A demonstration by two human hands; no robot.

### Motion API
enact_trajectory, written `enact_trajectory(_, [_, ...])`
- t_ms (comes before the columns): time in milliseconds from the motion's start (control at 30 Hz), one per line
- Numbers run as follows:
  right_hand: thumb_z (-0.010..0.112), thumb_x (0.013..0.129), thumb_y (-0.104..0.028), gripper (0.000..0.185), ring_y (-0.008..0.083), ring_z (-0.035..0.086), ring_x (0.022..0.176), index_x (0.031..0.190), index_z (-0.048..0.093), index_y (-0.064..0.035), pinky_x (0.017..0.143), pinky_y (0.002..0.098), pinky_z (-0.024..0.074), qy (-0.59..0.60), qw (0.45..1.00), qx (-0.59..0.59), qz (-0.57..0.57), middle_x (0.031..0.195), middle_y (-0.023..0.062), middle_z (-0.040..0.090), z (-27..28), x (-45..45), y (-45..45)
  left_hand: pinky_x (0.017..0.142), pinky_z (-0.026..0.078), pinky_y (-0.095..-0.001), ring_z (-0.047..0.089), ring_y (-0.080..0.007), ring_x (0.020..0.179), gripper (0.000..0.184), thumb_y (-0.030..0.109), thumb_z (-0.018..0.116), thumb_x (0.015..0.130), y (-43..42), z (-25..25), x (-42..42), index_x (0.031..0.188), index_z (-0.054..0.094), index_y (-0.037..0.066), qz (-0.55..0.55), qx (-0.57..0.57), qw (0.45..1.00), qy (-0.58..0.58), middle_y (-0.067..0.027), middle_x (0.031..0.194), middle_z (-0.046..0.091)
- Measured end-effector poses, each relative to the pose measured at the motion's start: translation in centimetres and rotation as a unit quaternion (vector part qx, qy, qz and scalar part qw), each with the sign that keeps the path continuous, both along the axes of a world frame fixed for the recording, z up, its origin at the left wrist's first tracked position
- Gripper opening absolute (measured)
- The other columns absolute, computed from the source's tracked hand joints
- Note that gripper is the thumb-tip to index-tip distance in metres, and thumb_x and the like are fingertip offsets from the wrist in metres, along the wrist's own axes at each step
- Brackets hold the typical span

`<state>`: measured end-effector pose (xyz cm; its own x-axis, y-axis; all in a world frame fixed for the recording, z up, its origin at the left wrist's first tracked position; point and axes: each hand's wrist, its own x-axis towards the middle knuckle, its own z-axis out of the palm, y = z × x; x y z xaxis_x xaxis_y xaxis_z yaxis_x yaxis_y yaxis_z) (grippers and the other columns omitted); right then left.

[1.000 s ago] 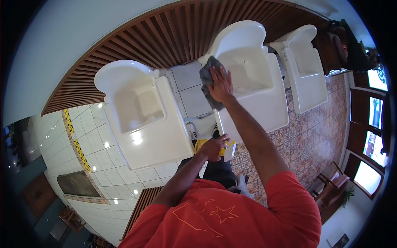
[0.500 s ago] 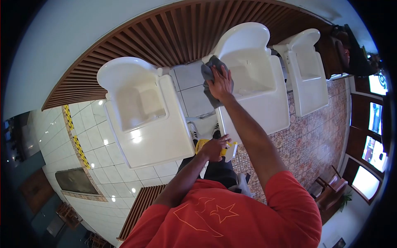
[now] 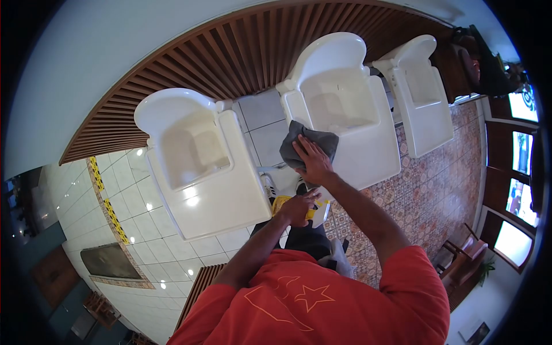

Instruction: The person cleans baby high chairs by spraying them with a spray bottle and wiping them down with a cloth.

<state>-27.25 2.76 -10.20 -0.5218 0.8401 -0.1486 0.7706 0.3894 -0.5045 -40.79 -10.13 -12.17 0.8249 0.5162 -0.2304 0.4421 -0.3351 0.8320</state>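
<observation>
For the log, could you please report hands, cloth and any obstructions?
Right hand flat on grey cloth. Cloth at edge of middle white high chair. Left hand gripping yellow item. Nothing seen blocking cloth.

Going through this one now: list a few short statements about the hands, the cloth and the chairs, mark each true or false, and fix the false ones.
1. The right hand is on a grey cloth. True.
2. The cloth lies on the chair at the left of the picture. False: it is at the tray of the middle high chair.
3. Three white high chairs are in view. True.
4. The left hand is empty. False: it holds a yellow item, partly hidden, so its kind is unclear.
5. The person's shirt is red. True.
6. The wall panel behind the chairs is smooth. False: it is made of brown slats.
</observation>
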Motion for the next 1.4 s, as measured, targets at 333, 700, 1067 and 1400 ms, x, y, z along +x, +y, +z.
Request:
enact_trajectory(333, [0.069,0.068,-0.005,0.088,0.0368,0.023,0.145,0.148,0.037,-0.0189,0.119,0.0472,0.0211,-0.034,0.989,0.092,-0.110,0.158,0.0186,0.019,-2.9,-6.2,8.0,0.095,0.049,-0.0406,0.059,-0.0303,0.117,0.035,0.017,0.078,0.058,0.3,7.2,-2.2,0.086,0.062,0.002,0.037,-0.094,0.988,-0.120,-0.0206,0.135,0.056])
enact_trajectory(700, [0.063,0.070,-0.002,0.082,0.0377,0.023,0.145,0.147,0.039,-0.0160,0.118,0.0486,0.0211,-0.070,0.994,0.001,-0.084,0.156,0.0216,0.020,-0.8,-0.3,-9.4,0.103,0.044,-0.0402,0.053,-0.0309,0.127,0.076,0.022,0.079,0.064,-1.8,12.0,-8.3,0.133,0.053,0.007,0.114,-0.059,0.980,-0.151,-0.0141,0.135,0.057])
enact_trajectory(1067, [0.060,0.071,0.002,0.078,0.0335,0.020,0.147,0.145,0.043,-0.0187,0.120,0.0450,0.0184,-0.008,0.984,0.078,-0.158,0.158,0.0170,0.019,-3.5,-6.3,5.9,0.097,0.049,-0.0347,0.059,-0.0275,0.116,0.056,0.014,0.077,0.064,-2.6,11.8,-9.3,0.118,0.062,0.010,0.213,-0.113,0.960,-0.139,-0.0117,0.135,0.058])
enact_trajectory(1400, [0.067,0.072,-0.005,0.079,0.0350,0.027,0.145,0.146,0.042,-0.0184,0.118,0.0487,0.0233,0.014,0.994,0.016,-0.108,0.157,0.0180,0.026,0.1,3.0,-14.3,0.105,0.042,-0.0438,0.053,-0.0322,0.128,0.028,0.007,0.078,0.063,1.7,11.6,-8.9,0.085,0.060,0.007,0.188,-0.127,0.963,-0.148,-0.0181,0.132,0.059])
